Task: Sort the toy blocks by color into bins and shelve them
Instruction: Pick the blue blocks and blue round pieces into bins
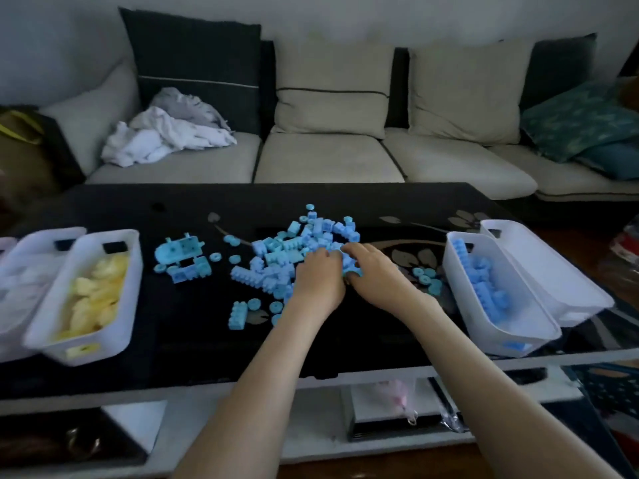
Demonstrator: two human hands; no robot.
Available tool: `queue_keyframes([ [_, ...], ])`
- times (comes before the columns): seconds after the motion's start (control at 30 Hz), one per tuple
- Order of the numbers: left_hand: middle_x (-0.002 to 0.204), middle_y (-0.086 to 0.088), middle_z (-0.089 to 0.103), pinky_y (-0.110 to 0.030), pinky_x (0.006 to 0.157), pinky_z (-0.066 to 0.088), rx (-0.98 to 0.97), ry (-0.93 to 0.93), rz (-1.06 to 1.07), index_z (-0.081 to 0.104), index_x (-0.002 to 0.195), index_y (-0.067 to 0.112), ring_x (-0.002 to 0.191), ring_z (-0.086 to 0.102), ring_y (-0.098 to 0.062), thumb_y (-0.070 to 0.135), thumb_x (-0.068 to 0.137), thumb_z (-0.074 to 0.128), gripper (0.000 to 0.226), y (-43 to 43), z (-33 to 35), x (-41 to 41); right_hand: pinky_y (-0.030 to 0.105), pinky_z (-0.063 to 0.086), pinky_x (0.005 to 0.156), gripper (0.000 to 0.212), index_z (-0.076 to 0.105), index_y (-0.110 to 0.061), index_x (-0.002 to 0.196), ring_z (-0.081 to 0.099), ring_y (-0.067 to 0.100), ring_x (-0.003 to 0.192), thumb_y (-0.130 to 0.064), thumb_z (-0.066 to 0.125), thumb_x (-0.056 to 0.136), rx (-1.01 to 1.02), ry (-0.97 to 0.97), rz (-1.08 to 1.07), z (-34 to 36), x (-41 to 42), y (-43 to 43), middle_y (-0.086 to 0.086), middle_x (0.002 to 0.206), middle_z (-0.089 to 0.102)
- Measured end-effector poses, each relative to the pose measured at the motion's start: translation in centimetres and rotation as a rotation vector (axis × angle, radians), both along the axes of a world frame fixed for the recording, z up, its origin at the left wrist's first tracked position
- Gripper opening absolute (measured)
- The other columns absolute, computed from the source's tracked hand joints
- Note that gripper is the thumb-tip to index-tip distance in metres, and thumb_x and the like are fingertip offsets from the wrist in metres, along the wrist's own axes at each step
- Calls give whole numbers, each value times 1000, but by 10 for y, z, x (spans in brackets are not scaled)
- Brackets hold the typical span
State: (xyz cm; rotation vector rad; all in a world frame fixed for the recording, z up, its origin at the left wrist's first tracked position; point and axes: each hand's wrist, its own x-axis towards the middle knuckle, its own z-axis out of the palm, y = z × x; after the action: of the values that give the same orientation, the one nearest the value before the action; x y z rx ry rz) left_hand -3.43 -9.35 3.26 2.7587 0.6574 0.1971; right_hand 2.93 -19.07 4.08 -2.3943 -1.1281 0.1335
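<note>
Blue blocks lie heaped at mid-bench, directly under both hands. The left hand rests on the heap's near edge with its fingers curled down into the pieces; whether it grips any I cannot tell. The right hand, meeting the left at the fingertips, curls its fingers round a few blue pieces. The glossy black bench carries a white bin part-filled with blue blocks at right and a bin of yellow blocks at left. Beyond stands a beige sofa with crumpled white cloth.
</note>
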Motion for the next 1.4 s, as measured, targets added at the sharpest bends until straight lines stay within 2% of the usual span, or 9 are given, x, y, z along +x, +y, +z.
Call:
queue_keyframes([
  [0.13, 142, -6, 29, -48, 109, 20, 31, 247, 150, 40, 135, 26, 134, 19, -31, 20, 89, 49, 47, 54, -5, -49, 46, 25, 109, 57, 12, -22, 150, 22, 33, 140, -29, 36, 100, -253, -11, -111, -14, 9, 36, 13, 154, 19],
  [0.23, 144, -1, 23, -46, 110, 20, -162, 216, 182, 37, 138, 33, 134, 14, -29, 7, 84, 44, 60, 75, -13, -72, 48, 33, 106, 48, 17, -28, 149, 30, 37, 134, -30, 28, 102, -345, 89, -93, -22, 12, 43, 14, 152, 20],
  [0.43, 135, 0, 29, -33, 86, 40, -266, 58, 166, 47, 130, 24, 124, 22, -24, -11, 83, 36, 60, 86, -20, -76, 38, 48, 81, 30, 45, -13, 125, 54, 28, 98, -23, 43, 97, -151, 141, -112, -27, 5, 43, 10, 114, 51],
  [0.5, 133, -4, 29, -32, 83, 40, -238, 67, 171, 47, 127, 21, 121, 25, -26, -13, 83, 35, 57, 83, -20, -73, 31, 44, 63, 19, 49, -11, 112, 55, 21, 75, -19, 47, 94, -60, 209, -134, -25, 4, 39, 4, 90, 54],
  [0.6, 133, -9, 30, -36, 88, 44, -157, 60, 225, 43, 128, 17, 117, 28, -29, -11, 85, 38, 52, 76, -22, -67, 27, 38, 53, 14, 46, -12, 106, 50, 14, 64, -15, 49, 92, 60, 210, -178, -22, 0, 34, -1, 79, 49],
  [0.73, 136, -14, 31, -34, 88, 43, -114, -1, 369, 30, 136, 7, 119, 32, -32, -3, 89, 49, 52, 74, -24, -60, 25, 33, 50, 18, 41, -11, 103, 44, 12, 63, -12, 54, 90, 114, 217, -173, -20, -7, 30, -1, 79, 45],
  [1.0, 131, -15, 42, -35, 96, 36, 28, 120, 423, 49, 124, 8, 121, 36, -31, 6, 92, 45, 32, 80, -20, -62, 24, 35, 48, 44, 27, -12, 127, 45, 12, 57, -6, 50, 91, 338, 421, -217, -25, -9, 20, 2, 76, 48],
  [1.13, 131, -14, 39, -35, 97, 33, 53, 175, 441, 54, 110, 11, 121, 33, -31, 9, 92, 46, 20, 80, -16, -65, 26, 40, 55, 49, 31, -11, 134, 49, 12, 69, -10, 51, 90, 236, 431, -227, -24, -6, 21, 3, 98, 51],
  [1.4, 134, -12, 35, -44, 106, 23, 17, 78, 495, 36, 129, 10, 125, 29, -30, 11, 86, 50, 45, 66, -17, -55, 23, 38, 51, 46, 33, -8, 132, 49, 10, 65, -8, 51, 90, 198, 414, -196, -21, -9, 29, 0, 90, 48],
])
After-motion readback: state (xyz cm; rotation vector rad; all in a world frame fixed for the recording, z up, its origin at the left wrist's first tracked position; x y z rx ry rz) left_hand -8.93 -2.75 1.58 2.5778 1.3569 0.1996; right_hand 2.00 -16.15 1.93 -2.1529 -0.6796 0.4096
